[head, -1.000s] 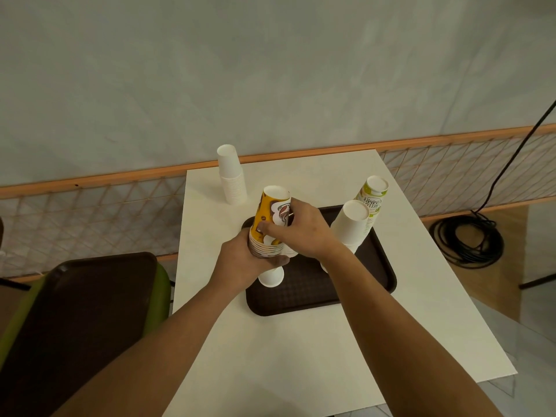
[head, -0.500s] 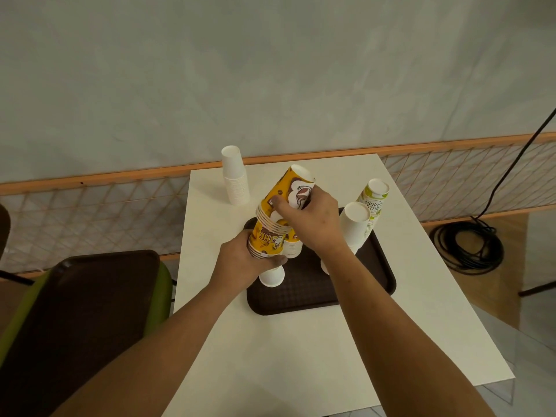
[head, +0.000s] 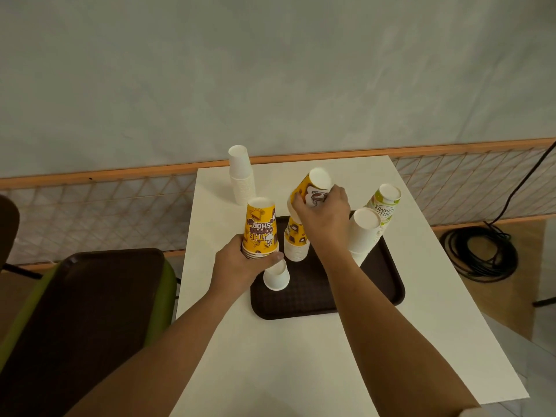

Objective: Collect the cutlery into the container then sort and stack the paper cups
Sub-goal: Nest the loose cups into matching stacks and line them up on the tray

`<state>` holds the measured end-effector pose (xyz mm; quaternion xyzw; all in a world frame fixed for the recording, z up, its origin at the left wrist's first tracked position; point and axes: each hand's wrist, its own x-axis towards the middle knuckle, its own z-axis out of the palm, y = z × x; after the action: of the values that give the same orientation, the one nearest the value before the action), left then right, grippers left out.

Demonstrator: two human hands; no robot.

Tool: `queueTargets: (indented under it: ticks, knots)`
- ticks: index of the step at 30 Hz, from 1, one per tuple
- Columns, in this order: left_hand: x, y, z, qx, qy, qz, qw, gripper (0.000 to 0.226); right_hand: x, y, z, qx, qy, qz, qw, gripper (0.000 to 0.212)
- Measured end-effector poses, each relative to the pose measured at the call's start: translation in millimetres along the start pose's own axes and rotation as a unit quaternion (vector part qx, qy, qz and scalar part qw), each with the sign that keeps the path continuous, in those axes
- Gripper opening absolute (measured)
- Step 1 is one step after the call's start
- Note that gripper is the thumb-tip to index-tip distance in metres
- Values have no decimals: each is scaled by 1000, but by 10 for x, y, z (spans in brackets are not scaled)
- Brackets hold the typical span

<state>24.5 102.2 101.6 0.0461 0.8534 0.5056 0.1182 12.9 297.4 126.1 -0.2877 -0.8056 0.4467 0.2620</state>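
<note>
1. A person stands over a white table (head: 301, 341) holding a dark brown tray (head: 316, 299). The left hand (head: 240, 266), at the tray's 9 o'clock edge, is wrapped around the base of an upside-down stack of yellow coffee-shop cups (head: 260, 230).
2. The right hand (head: 323, 218) pinches a separate yellow cup (head: 311, 188), tilted in the air above a short stack of cups (head: 296, 242) on the tray.
3. Progress: sorting looks well along. A plain white stack (head: 240, 176) stands off the tray at 11 o'clock; a larger white stack (head: 364, 230) and a green-printed stack (head: 385, 206) sit at 2 o'clock. One small white cup (head: 276, 276) stands alone. No cutlery or container is visible.
4. Half a second ago the yellow cups formed one leaning stack between both hands; now the top part has been pulled free.
</note>
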Motion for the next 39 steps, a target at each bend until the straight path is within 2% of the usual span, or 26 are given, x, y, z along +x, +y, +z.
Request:
queueTargets:
  ticks: [7,11,13,16,17,21,23,28,32,35,39]
  knots:
    - [58,-12,6,-1,-2,-3,1000,69,19,695,513,-104,-123,58,985,61]
    - [102,-26,-11,3,0,-3,1000,70,-38,693,494,-96,-148,73,982,78]
    - [116,-41,-18,5,-1,-4,1000,74,-128,560,390,-102,-131,37,985,86]
    - [135,-36,-37,11,5,-3,1000,74,-378,245,170,-39,-40,-64,996,69]
    - [145,-28,-49,13,4,-2,1000,74,-453,133,120,-3,-46,-83,995,64]
    - [180,20,-66,21,-23,18,999,69,-543,-184,70,23,-256,-76,963,58]
    - [188,59,-64,21,-27,35,999,65,-530,-230,77,39,-291,-59,954,47]
    - [137,134,-93,-8,-26,78,997,74,-487,-220,39,84,-234,-29,968,45]
    - [112,178,-98,-24,-41,66,997,93,-260,-291,-103,117,-110,-39,986,44]
    - [136,140,-105,0,-42,52,998,84,-15,-294,-144,55,-42,-51,996,55]
    - [146,77,-116,10,-34,44,998,70,146,-55,34,-27,-44,-43,998,57]
